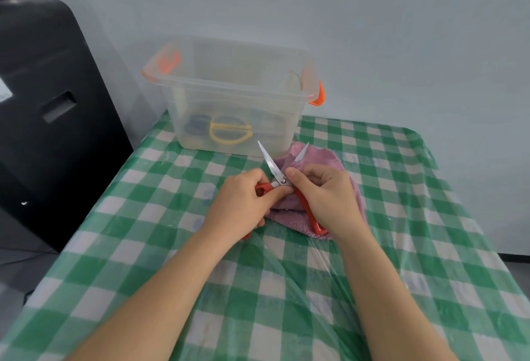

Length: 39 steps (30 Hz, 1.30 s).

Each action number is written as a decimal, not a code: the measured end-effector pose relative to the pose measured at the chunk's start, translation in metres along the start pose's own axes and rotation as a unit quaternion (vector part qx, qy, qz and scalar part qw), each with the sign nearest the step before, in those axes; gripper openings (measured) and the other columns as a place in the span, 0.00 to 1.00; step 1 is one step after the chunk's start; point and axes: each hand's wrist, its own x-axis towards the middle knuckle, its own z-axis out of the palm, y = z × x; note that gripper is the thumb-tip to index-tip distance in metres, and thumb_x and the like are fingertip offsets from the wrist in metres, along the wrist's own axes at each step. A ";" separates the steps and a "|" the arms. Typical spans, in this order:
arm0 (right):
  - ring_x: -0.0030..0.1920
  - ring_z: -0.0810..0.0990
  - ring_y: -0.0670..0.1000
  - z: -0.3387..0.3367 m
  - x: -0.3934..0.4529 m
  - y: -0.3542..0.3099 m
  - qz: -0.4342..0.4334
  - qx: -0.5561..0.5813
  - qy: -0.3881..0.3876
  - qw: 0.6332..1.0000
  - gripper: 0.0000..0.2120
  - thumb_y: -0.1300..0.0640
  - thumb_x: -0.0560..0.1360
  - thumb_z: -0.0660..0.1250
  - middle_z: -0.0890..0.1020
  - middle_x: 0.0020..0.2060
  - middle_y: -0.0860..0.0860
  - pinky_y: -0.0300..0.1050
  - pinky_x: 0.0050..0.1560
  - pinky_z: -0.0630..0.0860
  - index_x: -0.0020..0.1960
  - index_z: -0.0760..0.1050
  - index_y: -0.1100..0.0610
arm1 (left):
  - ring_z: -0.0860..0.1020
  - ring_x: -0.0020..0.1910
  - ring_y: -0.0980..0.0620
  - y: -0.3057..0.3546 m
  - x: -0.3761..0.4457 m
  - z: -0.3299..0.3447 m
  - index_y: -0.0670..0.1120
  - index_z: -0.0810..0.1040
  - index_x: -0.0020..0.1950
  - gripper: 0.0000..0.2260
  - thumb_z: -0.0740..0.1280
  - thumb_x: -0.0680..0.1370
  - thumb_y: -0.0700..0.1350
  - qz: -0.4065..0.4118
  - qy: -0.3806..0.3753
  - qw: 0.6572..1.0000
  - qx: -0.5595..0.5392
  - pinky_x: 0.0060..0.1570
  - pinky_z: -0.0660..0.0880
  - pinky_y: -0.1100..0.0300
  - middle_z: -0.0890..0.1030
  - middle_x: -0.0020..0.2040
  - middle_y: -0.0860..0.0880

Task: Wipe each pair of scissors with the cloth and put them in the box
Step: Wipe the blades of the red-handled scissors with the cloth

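Red-handled scissors [272, 167] are spread wide, blades pointing away from me toward the box. My left hand [243, 200] grips the left red handle. My right hand [329, 194] holds the right handle, thumb near the pivot. Under both hands lies a pink cloth [318, 154] on the table; the right blade tip rests over it. The clear plastic box [238, 82] with orange latches stands just behind. Inside it lie yellow-handled scissors [229, 133] and a dark blue-handled pair [198, 125].
The table [401, 217] has a green-and-white checked cover under clear plastic film. A black bulky object [48, 102] stands off the left edge. A pale wall rises close behind the box.
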 end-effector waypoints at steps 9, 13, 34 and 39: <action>0.36 0.82 0.49 -0.006 0.001 0.001 0.040 0.034 -0.029 0.998 0.12 0.51 0.73 0.73 0.86 0.37 0.56 0.40 0.38 0.77 0.44 0.82 0.62 | 0.77 0.21 0.52 -0.001 0.000 0.000 0.46 0.73 0.36 0.16 0.72 0.73 0.55 -0.001 -0.004 1.000 0.001 0.24 0.75 0.55 0.78 0.26 0.48; 0.30 0.78 0.47 0.004 -0.001 0.000 0.033 0.028 0.039 0.998 0.17 0.49 0.71 0.74 0.84 0.31 0.56 0.38 0.32 0.75 0.38 0.80 0.64 | 0.76 0.20 0.54 0.001 0.000 0.002 0.49 0.70 0.34 0.16 0.72 0.74 0.56 0.005 0.003 1.000 0.014 0.24 0.75 0.55 0.76 0.25 0.52; 0.43 0.81 0.58 -0.020 0.008 0.004 0.130 0.141 -0.003 0.981 0.09 0.56 0.79 0.65 0.83 0.40 0.59 0.57 0.51 0.78 0.43 0.80 0.57 | 0.76 0.21 0.50 -0.004 0.003 -0.005 0.47 0.72 0.34 0.17 0.74 0.72 0.56 -0.027 -0.020 0.999 -0.038 0.23 0.74 0.58 0.78 0.26 0.49; 0.33 0.81 0.53 -0.018 0.000 -0.007 0.017 0.029 -0.029 0.999 0.06 0.57 0.76 0.70 0.85 0.35 0.59 0.49 0.38 0.78 0.46 0.73 0.57 | 0.77 0.22 0.49 -0.001 0.002 0.000 0.45 0.73 0.36 0.17 0.73 0.72 0.55 -0.022 -0.030 0.999 -0.033 0.24 0.76 0.51 0.79 0.27 0.47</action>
